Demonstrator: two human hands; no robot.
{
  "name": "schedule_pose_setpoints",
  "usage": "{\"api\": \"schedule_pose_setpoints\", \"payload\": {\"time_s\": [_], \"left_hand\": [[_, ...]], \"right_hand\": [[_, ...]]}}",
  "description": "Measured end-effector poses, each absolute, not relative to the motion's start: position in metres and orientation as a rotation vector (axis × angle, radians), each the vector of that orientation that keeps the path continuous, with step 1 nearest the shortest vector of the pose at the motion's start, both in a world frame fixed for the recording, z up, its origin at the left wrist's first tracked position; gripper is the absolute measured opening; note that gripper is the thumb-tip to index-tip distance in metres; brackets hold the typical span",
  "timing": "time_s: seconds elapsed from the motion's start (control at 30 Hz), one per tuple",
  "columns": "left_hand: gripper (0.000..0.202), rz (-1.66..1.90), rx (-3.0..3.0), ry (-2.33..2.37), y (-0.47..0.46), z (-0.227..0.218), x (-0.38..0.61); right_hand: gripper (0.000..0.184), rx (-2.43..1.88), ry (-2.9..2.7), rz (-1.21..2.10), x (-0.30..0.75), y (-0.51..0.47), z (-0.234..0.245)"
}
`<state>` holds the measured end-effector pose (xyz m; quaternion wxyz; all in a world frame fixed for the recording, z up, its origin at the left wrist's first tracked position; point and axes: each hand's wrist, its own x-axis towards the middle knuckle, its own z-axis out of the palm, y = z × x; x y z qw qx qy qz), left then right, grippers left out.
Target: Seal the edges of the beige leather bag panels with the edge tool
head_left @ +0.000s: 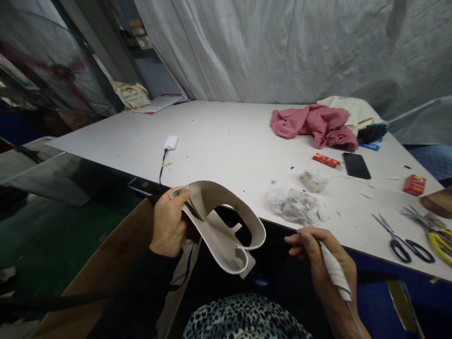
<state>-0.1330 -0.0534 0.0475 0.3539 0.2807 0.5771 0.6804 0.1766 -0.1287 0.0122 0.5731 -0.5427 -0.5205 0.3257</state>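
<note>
My left hand (168,221) grips one upper edge of a beige bag (221,235), thumb on top. The bag looks like leather, and its open mouth tilts toward me, showing the inside and a small tab. To its right, apart from it, my right hand (314,254) is closed around a slim tool with a white wrapped handle (334,270). A thin cord trails from the handle's lower end; the working tip is not clearly visible. Just beyond that hand, crumpled clear plastic with grey stuff in it (293,205) lies on the table (219,136).
Black-handled scissors (400,240) and yellow-handled scissors (441,242) lie at right. Farther back are a phone (356,165), a red packet (326,160), a small red box (414,185) and pink cloth (314,123). A white corded device (171,142) sits left; a cardboard box (95,268) stands below.
</note>
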Motion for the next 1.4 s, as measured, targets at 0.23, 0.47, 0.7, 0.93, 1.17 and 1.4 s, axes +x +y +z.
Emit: {"api": "schedule_pose_setpoints", "payload": {"time_s": [0.23,0.47,0.7,0.93,1.17,1.4], "left_hand": [[0.026,1.791,0.848,1.970,-0.107,-0.001,-0.143],[0.024,1.646,1.017,2.141,-0.128,-0.015,-0.140],[0.024,1.696,0.875,2.103,-0.129,-0.022,-0.142],[0.021,1.681,0.886,2.065,-0.130,-0.014,-0.136],[0.024,1.368,1.196,2.155,-0.139,-0.010,-0.144],[0.022,1.403,1.185,2.208,-0.154,-0.012,-0.147]], "right_hand": [[0.011,-1.068,-1.598,0.654,0.149,-0.137,0.003],[0.014,-1.045,-2.181,0.463,0.125,-0.133,0.002],[0.017,-1.124,-2.369,0.441,0.123,-0.154,-0.007],[0.011,-1.280,-2.257,0.632,0.115,-0.150,-0.011],[0.017,-1.367,-2.140,0.613,0.114,-0.150,-0.019],[0.010,-1.372,-1.908,0.712,0.112,-0.149,-0.034]]}}
